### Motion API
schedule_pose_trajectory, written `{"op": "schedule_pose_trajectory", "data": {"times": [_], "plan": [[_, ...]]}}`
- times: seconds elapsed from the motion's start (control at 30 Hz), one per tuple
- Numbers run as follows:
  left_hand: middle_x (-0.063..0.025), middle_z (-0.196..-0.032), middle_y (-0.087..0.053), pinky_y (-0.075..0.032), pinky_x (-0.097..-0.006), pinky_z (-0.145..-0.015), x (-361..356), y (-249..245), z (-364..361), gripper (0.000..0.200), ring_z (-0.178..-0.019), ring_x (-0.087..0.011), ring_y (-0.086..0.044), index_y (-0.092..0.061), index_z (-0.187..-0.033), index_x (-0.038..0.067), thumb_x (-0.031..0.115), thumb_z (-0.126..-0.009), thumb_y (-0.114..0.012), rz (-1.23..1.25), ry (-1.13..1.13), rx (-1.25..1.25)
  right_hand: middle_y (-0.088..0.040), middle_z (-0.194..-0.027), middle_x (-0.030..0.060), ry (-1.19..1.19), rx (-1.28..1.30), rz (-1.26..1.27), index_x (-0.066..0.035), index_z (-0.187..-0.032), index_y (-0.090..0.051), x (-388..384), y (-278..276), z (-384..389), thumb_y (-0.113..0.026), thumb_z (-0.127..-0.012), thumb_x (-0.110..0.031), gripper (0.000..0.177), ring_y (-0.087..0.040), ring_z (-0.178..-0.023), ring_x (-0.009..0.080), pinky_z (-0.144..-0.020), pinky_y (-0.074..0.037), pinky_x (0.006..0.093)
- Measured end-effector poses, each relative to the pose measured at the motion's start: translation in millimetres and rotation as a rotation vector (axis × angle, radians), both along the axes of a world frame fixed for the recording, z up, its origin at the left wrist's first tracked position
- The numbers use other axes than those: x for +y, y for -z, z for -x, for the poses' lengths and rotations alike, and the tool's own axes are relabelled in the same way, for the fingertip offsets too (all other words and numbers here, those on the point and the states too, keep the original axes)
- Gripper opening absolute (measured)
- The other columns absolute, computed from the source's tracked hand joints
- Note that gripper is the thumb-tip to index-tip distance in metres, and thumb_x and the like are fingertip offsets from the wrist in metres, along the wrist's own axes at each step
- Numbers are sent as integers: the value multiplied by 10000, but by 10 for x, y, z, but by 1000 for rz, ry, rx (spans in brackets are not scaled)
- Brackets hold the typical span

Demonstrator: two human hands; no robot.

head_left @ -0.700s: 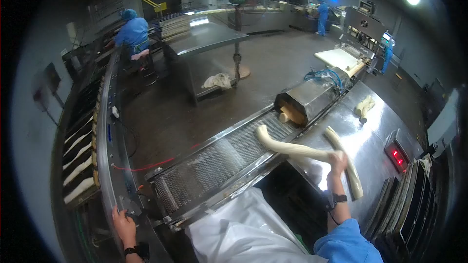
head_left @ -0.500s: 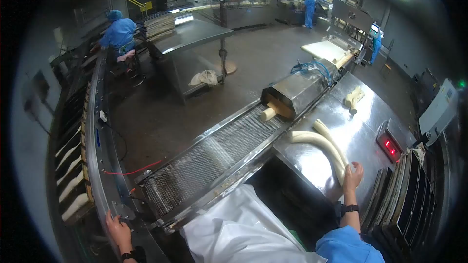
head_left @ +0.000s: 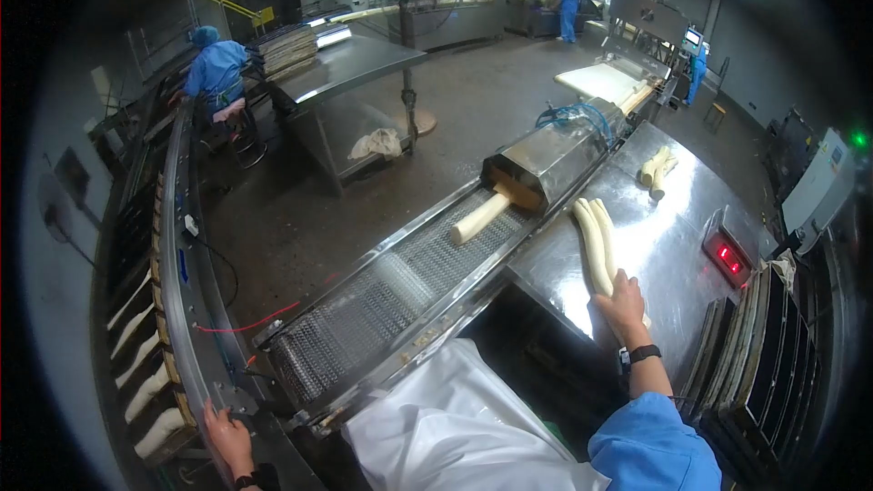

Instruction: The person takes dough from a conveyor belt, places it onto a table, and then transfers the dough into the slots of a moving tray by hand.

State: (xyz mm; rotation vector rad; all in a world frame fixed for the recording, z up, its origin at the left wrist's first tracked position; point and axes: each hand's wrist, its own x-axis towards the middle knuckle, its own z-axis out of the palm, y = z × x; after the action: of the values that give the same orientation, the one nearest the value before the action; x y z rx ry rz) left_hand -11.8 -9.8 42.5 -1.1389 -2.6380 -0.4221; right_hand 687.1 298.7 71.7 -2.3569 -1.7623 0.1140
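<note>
Two long pale dough rolls (head_left: 597,238) lie side by side on the steel table (head_left: 550,264). My right hand (head_left: 624,303) rests over their near ends, its fingers partly spread around them. At the lower left, my left hand (head_left: 227,437) touches the rail of the side conveyor (head_left: 182,332), fingers apart and holding nothing. Another dough roll (head_left: 482,216) comes out of the metal hood (head_left: 550,159) onto the mesh belt (head_left: 382,295). Shorter dough pieces (head_left: 657,173) sit at the far part of the table.
A scale with red digits (head_left: 728,259) stands at the table's right edge, above stacked trays (head_left: 755,355). Trays with dough (head_left: 150,391) line the far left. A person in blue (head_left: 216,68) sits at the left conveyor; others stand at the back.
My right hand has moved left onto the rolls, which now lie closer together and straighter. The roll on the belt has come further out of the hood. The trays at left have shifted.
</note>
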Motion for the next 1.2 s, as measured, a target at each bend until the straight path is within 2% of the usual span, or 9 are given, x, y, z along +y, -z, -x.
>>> {"op": "schedule_pose_trajectory", "data": {"times": [0.23,0.33,0.5,0.63,0.77,0.87,1.03,1.1,1.2], "plan": [[-200,-1402,-446,-383,-436,-1063,-7,-23,42,257,-1301,-381,-416,-658,-949,-79,-73,-703,-581,9,-5,-25,-554,-1174,250,-158,68,15,-111,-1409,-408,-39,72,83,-680,-763,-459,783,-580,-1080,394,-912,-481,467],[-204,-1400,-447,-382,-439,-1064,-21,-9,84,248,-1297,-379,-420,-660,-940,-72,-69,-704,-585,9,31,20,-514,-1298,225,2,241,97,-163,-1479,-351,72,35,-36,-542,-850,-593,785,-540,-1180,400,-997,-436,451],[-198,-1393,-459,-381,-435,-1067,-42,66,95,212,-1300,-373,-421,-659,-925,-64,-50,-726,-588,-10,28,8,-538,-1201,241,220,137,10,-189,-1482,-361,144,135,-77,-592,-866,-511,732,-577,-1080,391,-937,-473,453],[-194,-1390,-463,-379,-431,-1070,-16,1,13,201,-1302,-369,-421,-660,-922,-59,-43,-735,-589,-24,22,13,-544,-1162,222,-57,-74,45,-224,-1483,-366,-215,161,-85,-705,-781,-397,799,-561,-1030,378,-912,-478,466],[-194,-1403,-458,-373,-427,-1076,4,-9,-26,226,-1300,-370,-422,-668,-938,-57,-67,-731,-577,-16,23,-7,-537,-1204,222,-130,-3,-9,-285,-1445,-424,-545,212,-333,-730,-740,-372,774,-516,-1128,390,-966,-440,481],[-187,-1392,-466,-382,-427,-1069,-1,4,2,211,-1294,-365,-429,-664,-919,-51,-67,-727,-578,-17,19,13,-540,-1205,231,-93,70,-185,-146,-1329,-547,-627,346,-514,-674,-775,-236,576,-509,-1148,411,-989,-428,445],[-190,-1380,-482,-387,-426,-1064,74,50,-16,208,-1289,-364,-435,-670,-934,-38,-43,-736,-606,-27,-22,19,-548,-1242,225,50,126,-289,-50,-1172,-628,-484,637,-806,-581,-881,-247,354,-518,-1154,395,-999,-417,431],[-189,-1356,-509,-386,-415,-1064,220,232,-92,239,-1279,-357,-453,-672,-994,-19,-1,-760,-631,-167,-278,-12,-550,-1246,220,94,99,-274,-29,-1138,-638,-410,707,-882,-552,-909,-251,330,-524,-1147,389,-991,-419,431],[-202,-1278,-574,-380,-399,-1068,900,334,-396,341,-1227,-349,-518,-643,-1125,5,65,-790,-662,-389,-11,-386,-534,-1265,246,50,167,-261,-30,-1150,-626,-253,915,-1083,-556,-913,-285,355,-522,-1139,405,-976,-417,460]]}}
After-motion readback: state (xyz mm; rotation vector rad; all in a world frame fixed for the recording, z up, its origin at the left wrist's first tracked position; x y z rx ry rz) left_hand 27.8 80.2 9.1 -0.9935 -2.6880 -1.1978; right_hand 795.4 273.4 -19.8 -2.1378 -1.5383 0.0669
